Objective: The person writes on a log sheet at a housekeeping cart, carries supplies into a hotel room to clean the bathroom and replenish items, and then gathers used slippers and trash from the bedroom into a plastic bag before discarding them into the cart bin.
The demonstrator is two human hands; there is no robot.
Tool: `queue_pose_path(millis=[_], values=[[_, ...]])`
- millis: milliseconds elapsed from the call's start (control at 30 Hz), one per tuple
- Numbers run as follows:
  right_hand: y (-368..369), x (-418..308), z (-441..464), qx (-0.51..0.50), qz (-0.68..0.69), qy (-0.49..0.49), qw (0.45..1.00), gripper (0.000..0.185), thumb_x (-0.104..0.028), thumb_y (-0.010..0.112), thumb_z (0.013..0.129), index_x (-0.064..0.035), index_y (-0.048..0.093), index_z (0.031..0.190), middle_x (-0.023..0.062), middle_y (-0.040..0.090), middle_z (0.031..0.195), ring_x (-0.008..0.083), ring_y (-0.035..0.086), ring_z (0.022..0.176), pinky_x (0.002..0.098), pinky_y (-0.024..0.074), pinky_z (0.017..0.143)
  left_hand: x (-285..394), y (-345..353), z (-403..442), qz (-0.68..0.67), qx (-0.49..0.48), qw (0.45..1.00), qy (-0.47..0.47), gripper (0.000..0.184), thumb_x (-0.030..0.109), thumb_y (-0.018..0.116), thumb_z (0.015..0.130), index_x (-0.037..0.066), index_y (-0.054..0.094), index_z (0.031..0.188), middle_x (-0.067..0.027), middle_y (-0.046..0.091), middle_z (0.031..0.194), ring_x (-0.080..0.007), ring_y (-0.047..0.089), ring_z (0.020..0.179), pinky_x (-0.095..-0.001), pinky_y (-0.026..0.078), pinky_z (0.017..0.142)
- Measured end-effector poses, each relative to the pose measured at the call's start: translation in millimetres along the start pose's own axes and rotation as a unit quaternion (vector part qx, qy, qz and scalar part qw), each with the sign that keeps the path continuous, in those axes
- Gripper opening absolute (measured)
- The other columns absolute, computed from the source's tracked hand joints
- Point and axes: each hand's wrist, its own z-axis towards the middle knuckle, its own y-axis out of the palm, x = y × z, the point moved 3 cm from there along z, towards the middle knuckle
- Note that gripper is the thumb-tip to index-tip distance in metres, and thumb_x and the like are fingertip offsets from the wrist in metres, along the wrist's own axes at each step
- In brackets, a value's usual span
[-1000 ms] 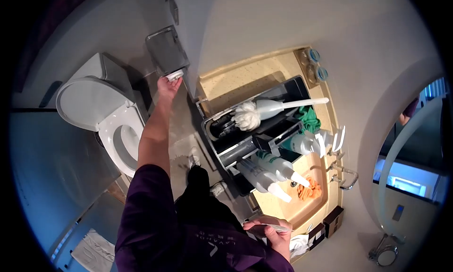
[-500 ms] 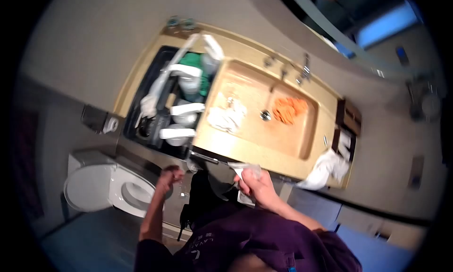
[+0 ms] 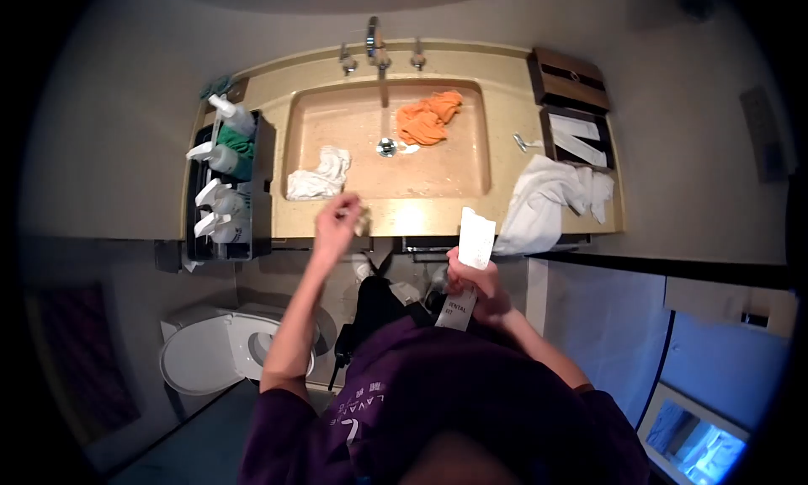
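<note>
My right hand (image 3: 473, 276) is closed around a white dental kit packet (image 3: 455, 311), in front of the counter. A white paper piece (image 3: 477, 235) sticks up from the same grip; whether it is part of the packet I cannot tell. At the sink's front edge my left hand (image 3: 337, 219) is closed in a pinch. Something small and pale shows beside its fingertips, too blurred to name. Just beyond that hand, a crumpled white cloth (image 3: 320, 177) lies in the sink (image 3: 353, 119). An orange cloth (image 3: 427, 119) lies near the drain.
A black caddy (image 3: 263, 190) with several spray bottles stands on the counter's left. To the right are a white towel (image 3: 539, 199), a dark tray (image 3: 553, 148) with white packets and a brown box (image 3: 572, 79). A toilet (image 3: 206, 354) stands at lower left.
The view has turned, so the sink now sits level ahead. My left hand has moved from beside the toilet to the sink's front edge. The packet in my right hand shows more fully.
</note>
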Motion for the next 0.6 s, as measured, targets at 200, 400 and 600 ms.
queue_pose_path(millis=[200,400,600], values=[[-64.8,-6.0,-21.3,0.041,0.035,-0.040,0.998,0.020,-0.010,0.071,0.091,-0.0021,0.061,0.106,0.0046,0.056,0.075,0.0131,0.051,0.059,0.0293,0.0451,0.057,-110.9,-33.9,139.5,0.337,0.013,0.941,-0.030,0.083,0.028,0.084,0.073,0.002,0.046,0.143,-0.0247,0.056,0.137,-0.0404,0.057,0.124,-0.0429,0.046,0.105],[-95.1,-61.2,-25.6,0.262,-0.208,-0.196,0.922,0.017,-0.015,0.069,0.091,-0.0037,0.068,0.104,0.0020,0.064,0.078,0.0085,0.058,0.068,0.0265,0.0472,0.062,-116.5,-4.9,155.7,0.487,-0.176,0.816,-0.257,0.115,0.038,0.086,0.067,0.020,0.019,0.158,-0.0193,0.040,0.152,-0.0413,0.039,0.140,-0.0569,0.041,0.108],[-124.4,-139.9,77.8,0.239,-0.608,-0.440,0.617,0.025,-0.012,0.066,0.090,0.0008,0.065,0.112,0.0160,0.067,0.098,0.0339,0.065,0.088,0.0416,0.0518,0.077,-162.5,-22.9,179.8,0.450,-0.171,0.866,-0.137,0.055,0.031,0.077,0.075,0.003,0.064,0.121,-0.0189,0.070,0.111,-0.0377,0.065,0.106,-0.0507,0.052,0.087]])
